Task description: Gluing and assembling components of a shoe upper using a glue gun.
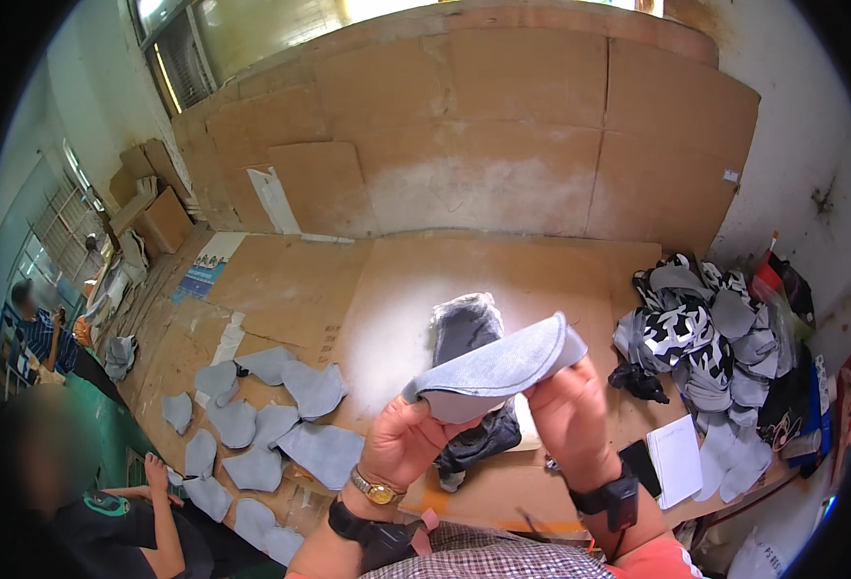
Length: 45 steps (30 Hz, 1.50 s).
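Observation:
Between my two hands, above the cardboard-covered table, is a grey curved fabric piece [493, 365] with a stitched rounded edge. My left hand [401, 442] grips its left end between thumb and fingers. At the other end, my right hand [572, 410] is closed on the right corner. Partly hidden behind the piece lies a dark pad [464, 323] with a whitish, dusty rim. Below it, a crumpled black cloth [479, 446] rests on the table, partly covered by my hands and the piece.
Several flat grey fabric pieces [321, 454] are spread at the left. On the right sit a heap of black-and-white patterned fabric [681, 328], white paper [674, 461] and a dark phone-like slab [640, 468]. Cardboard [503, 125] lines the back. A person [146, 531] sits at lower left.

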Tool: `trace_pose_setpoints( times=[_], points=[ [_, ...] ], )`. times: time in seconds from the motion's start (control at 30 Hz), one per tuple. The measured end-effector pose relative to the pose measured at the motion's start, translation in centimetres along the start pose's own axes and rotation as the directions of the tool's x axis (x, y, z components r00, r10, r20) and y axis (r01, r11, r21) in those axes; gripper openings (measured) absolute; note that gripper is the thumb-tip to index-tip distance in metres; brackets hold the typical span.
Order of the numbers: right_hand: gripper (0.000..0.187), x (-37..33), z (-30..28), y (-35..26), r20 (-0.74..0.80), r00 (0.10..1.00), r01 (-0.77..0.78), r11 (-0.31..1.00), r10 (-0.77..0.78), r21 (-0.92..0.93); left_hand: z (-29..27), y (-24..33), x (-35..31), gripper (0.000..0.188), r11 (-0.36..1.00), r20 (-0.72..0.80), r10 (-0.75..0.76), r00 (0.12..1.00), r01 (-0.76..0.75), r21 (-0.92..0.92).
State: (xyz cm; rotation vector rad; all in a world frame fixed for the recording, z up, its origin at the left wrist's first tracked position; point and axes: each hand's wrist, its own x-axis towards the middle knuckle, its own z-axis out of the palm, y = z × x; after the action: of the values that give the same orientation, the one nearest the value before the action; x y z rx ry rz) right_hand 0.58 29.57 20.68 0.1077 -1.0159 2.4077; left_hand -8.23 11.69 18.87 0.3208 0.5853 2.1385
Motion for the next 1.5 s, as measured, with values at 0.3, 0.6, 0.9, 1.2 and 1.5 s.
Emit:
trace_pose_setpoints(
  times=[0.3, 0.6, 0.9, 1.2, 1.5],
  points=[
    [0.04, 6.3, 1.2, 2.4, -0.164, 0.979, -0.07, 0.951, 0.124, 0.3, -3.0, 3.4, 4.3, 0.036, 0.985, -0.004, 0.021, 1.0, -0.022, -0.17],
    [0.048, 5.6, -7.3, 6.1, 0.002, 0.986, -0.166, 0.985, 0.166, 0.045, -9.9, 1.9, 7.5, 0.032, 0.997, -0.127, 0.062, 0.99, -0.066, -0.027],
    [0.013, -2.0, -18.2, 12.8, -0.567, 0.695, -0.564, 0.824, 0.443, -0.047, -19.8, -6.3, 4.7, 0.026, 0.964, -0.517, -0.135, 0.845, 0.233, 0.128],
    [0.016, 5.2, -19.5, 11.8, -0.411, 0.909, -0.379, 0.282, -0.065, -0.881, -18.7, -8.0, 6.1, 0.029, 0.88, -0.82, 0.107, 0.562, 0.33, 0.341],
    [0.034, 19.1, -16.1, 15.8, -0.198, 0.843, 0.024, -0.404, 0.5, -0.915, -18.0, -8.7, 5.0, 0.027, 0.875, -0.843, 0.133, 0.521, 0.337, 0.347]
  ],
)
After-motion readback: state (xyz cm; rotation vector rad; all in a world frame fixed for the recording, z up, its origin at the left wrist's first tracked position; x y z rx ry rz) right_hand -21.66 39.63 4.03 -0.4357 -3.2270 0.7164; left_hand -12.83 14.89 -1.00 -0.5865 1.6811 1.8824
